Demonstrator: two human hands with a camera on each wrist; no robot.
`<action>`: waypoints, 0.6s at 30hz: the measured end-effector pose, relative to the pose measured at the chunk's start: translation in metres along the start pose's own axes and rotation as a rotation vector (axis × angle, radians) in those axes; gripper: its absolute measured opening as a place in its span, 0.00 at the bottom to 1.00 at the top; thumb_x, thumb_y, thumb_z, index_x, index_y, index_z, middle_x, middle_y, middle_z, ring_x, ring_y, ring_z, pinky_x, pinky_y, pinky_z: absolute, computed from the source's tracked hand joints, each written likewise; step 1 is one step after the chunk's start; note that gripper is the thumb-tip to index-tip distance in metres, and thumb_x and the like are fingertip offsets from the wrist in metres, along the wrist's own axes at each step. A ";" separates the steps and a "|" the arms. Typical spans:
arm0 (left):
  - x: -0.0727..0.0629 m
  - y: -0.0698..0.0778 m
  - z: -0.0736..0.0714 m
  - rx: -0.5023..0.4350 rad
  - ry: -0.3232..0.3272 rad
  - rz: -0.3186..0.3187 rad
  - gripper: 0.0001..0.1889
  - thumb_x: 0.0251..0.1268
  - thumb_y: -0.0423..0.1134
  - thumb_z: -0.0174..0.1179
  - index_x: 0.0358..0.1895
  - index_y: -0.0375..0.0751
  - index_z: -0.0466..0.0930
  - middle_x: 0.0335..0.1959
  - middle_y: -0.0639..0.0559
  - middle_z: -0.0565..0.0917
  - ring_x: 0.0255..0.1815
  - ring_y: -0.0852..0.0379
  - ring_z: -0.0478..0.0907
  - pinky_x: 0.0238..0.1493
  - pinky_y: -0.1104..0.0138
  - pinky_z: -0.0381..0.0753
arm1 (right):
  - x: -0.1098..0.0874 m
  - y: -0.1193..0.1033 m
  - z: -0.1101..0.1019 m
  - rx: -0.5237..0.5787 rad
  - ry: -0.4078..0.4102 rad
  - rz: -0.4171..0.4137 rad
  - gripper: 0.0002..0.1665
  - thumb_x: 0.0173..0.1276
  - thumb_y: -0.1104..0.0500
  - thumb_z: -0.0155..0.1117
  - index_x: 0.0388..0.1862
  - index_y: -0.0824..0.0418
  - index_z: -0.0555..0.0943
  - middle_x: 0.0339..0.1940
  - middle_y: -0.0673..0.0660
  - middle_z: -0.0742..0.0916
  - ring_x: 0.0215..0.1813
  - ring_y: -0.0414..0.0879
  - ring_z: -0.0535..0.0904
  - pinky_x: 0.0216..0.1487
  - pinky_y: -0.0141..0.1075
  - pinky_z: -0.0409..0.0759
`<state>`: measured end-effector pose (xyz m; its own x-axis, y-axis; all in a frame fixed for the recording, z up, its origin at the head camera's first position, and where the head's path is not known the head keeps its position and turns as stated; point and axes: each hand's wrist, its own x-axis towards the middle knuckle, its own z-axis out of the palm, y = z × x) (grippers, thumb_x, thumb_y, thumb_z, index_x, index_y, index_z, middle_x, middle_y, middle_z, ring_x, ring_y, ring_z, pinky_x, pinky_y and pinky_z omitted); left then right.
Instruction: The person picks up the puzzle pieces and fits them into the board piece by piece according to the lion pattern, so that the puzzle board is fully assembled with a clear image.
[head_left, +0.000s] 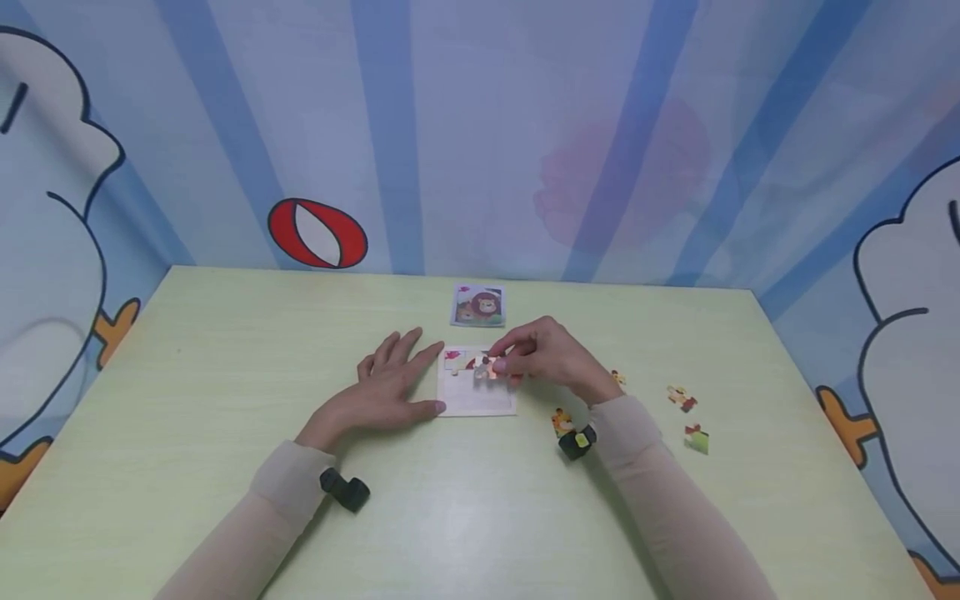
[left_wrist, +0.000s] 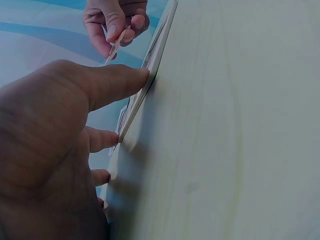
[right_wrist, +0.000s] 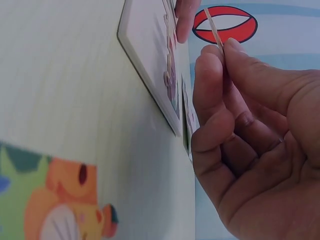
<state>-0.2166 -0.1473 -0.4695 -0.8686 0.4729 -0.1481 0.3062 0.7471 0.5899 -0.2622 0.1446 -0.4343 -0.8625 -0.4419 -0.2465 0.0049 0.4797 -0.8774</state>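
Observation:
A flat puzzle board (head_left: 472, 402) lies on the table, with several joined pieces along its far edge and a pale bare area nearer me. My left hand (head_left: 386, 387) rests at the board's left side, fingers spread, thumb and fingertips touching its edge. Above the board, my right hand (head_left: 551, 358) pinches a puzzle piece (head_left: 486, 368) between thumb and fingers. The right wrist view shows that piece (right_wrist: 214, 29) edge-on, raised off the board. Beyond the board lies a small picture card (head_left: 478, 306) with a lion.
Several loose puzzle pieces lie at the right: an orange one (head_left: 562, 422) by my right wrist, one (head_left: 682, 398) farther right, a green one (head_left: 697, 439) and one partly hidden behind my forearm (head_left: 618, 377). A printed cloth (head_left: 480, 167) hangs behind the table.

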 end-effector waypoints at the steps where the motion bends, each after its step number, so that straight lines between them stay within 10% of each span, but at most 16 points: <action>1: 0.000 0.000 0.000 -0.001 0.000 0.002 0.48 0.71 0.59 0.64 0.89 0.53 0.53 0.92 0.40 0.40 0.91 0.30 0.30 0.80 0.24 0.38 | 0.000 -0.001 0.001 0.005 -0.001 0.003 0.11 0.72 0.60 0.76 0.52 0.59 0.92 0.37 0.61 0.95 0.31 0.48 0.90 0.36 0.35 0.79; 18: 0.002 0.000 0.000 0.036 -0.026 -0.033 0.48 0.72 0.57 0.63 0.89 0.53 0.50 0.92 0.42 0.38 0.91 0.32 0.28 0.81 0.26 0.38 | 0.016 -0.012 0.022 -0.010 0.032 0.064 0.08 0.69 0.58 0.78 0.46 0.56 0.93 0.32 0.57 0.95 0.26 0.45 0.88 0.38 0.34 0.83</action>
<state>-0.2181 -0.1468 -0.4695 -0.8679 0.4598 -0.1880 0.2923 0.7787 0.5552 -0.2644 0.1150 -0.4371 -0.8763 -0.3856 -0.2889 0.0558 0.5144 -0.8557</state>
